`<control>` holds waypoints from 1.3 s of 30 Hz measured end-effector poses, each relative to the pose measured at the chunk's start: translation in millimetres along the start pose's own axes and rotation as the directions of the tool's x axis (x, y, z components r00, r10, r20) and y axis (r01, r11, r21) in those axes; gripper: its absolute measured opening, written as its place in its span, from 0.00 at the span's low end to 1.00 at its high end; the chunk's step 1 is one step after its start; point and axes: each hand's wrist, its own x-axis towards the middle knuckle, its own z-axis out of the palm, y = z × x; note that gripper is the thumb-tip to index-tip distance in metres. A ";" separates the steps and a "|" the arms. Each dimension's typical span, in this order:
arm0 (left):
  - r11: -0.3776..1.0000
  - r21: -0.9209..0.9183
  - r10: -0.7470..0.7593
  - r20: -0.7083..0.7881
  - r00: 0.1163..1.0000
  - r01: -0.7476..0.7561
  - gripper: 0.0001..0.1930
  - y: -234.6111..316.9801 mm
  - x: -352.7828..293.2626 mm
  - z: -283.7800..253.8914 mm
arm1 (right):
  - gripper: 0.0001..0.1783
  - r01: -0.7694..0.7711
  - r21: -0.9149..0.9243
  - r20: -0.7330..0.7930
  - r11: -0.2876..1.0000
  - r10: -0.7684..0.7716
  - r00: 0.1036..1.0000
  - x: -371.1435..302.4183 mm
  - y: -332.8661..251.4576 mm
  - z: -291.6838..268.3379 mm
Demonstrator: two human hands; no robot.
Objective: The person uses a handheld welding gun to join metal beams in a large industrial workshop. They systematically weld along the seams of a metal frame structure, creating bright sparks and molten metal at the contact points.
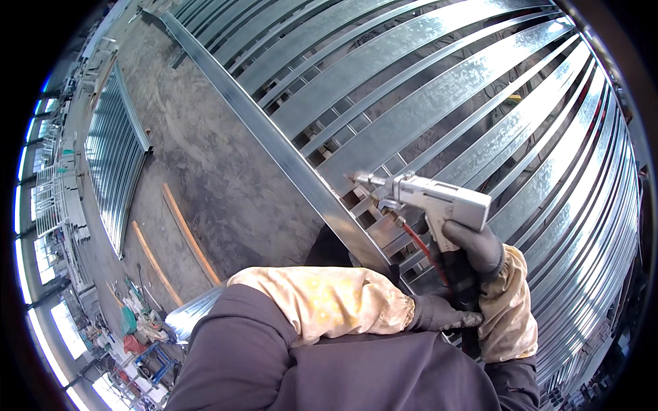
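My right hand, in a dark grey glove, is wrapped round the grip of a white pistol-shaped welding gun. Its metal nozzle, with a copper-coloured tip, points left above the edge of a metal frame. A thick black hose runs down from the grip, and a thin red hose hangs under the barrel. My left hand, also gloved, reaches across my body and closes on the black hose below the grip. Under the gun, the galvanised steel frame has a long edge rail with many parallel slats joined to it.
The slatted frame fills the right side, with gaps between slats. Across the concrete floor to the left lies a stack of ribbed metal panels. Two orange strips lie nearer. Bags and a blue cart stand at the lower left.
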 end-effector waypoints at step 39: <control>0.889 0.382 0.219 0.127 0.968 -0.251 0.22 75.3 -89.6 -125.2 | 0.25 0.152 0.180 -0.074 0.972 -0.141 0.987 98.5 -69.2 49.6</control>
